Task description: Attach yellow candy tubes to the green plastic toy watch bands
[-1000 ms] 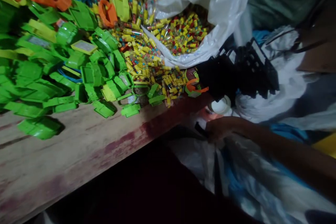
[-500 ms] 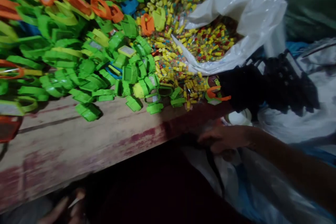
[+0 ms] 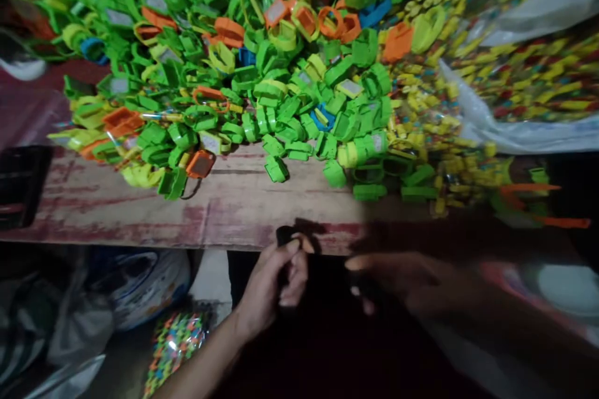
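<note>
My left hand (image 3: 271, 280) is just below the table's front edge, its fingers closed round a small black piece (image 3: 284, 235) whose end sticks up past the thumb. To its right, in shadow, my right hand (image 3: 397, 274) is curled with the thumb on top. Something dark (image 3: 364, 287) shows at its fingers, too blurred to name. Above both hands lies a heap of plastic toy watches (image 3: 290, 106), mostly green, with some orange, yellow and blue. Several green ones lie near the table edge.
Small yellow-capped candy tubes (image 3: 421, 100) spread at the right, beside a white plastic bag (image 3: 472, 100) holding more. The worn wooden table (image 3: 154, 212) ends just above my hands. A black phone-like object (image 3: 21, 184) lies far left. A colourful packet (image 3: 175, 343) is below.
The view has swung left. My left hand has come up from the lower left to the table edge, and my right hand has moved in from the right side towards it.
</note>
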Demonstrator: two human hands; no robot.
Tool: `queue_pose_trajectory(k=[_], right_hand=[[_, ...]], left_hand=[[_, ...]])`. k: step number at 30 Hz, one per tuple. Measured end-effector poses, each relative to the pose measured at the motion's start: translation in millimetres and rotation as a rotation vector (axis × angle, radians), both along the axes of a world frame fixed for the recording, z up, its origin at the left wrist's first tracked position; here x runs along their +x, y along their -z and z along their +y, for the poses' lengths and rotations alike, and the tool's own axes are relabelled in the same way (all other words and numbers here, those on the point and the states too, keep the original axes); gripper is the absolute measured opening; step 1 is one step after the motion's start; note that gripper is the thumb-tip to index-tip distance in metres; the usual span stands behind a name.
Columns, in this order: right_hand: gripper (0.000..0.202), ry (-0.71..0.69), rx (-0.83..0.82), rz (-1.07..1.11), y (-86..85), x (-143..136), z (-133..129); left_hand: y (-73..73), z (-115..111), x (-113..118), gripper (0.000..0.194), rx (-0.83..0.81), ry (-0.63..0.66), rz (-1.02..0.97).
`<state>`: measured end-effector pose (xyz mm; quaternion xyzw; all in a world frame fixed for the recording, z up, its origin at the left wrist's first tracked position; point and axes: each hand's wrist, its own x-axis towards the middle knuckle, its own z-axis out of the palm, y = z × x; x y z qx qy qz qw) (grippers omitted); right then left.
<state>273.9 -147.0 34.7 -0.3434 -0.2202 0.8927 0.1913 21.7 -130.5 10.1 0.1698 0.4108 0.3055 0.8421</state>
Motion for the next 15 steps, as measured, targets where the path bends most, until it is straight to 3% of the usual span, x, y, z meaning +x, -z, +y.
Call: queue_pose_trajectory(k=[4, 7, 9, 12, 15], right_hand=[[0.062, -0.214, 0.264, -0.026, 8.0, -14.6, 4.3], [0.052, -0.212, 0.318, -0.223, 14.4, -24.5, 4.5], [0.042, -0.185, 0.319, -0.384, 16.3, -32.2, 2.5], [0.025, -0.187, 0.367, -0.612, 13.5, -43.8, 1.4], [0.036, -0.210, 0.465, -0.771, 10.6, -52.3, 6.2]], left_hand=[[12.5, 6.6, 14.0, 0.022, 0.065, 0.087, 0.114], [13.0, 13.2, 16.9, 0.022, -0.014, 0.136, 0.058], [7.6, 19.5, 16.8, 0.024, -0.039, 0.179, -0.004], [-5.2, 34.0, 14.2, 0.031, 0.126, 0.284, 0.045], [-16.3, 53.2, 11.1, 0.043, 0.322, 0.438, 0.077]])
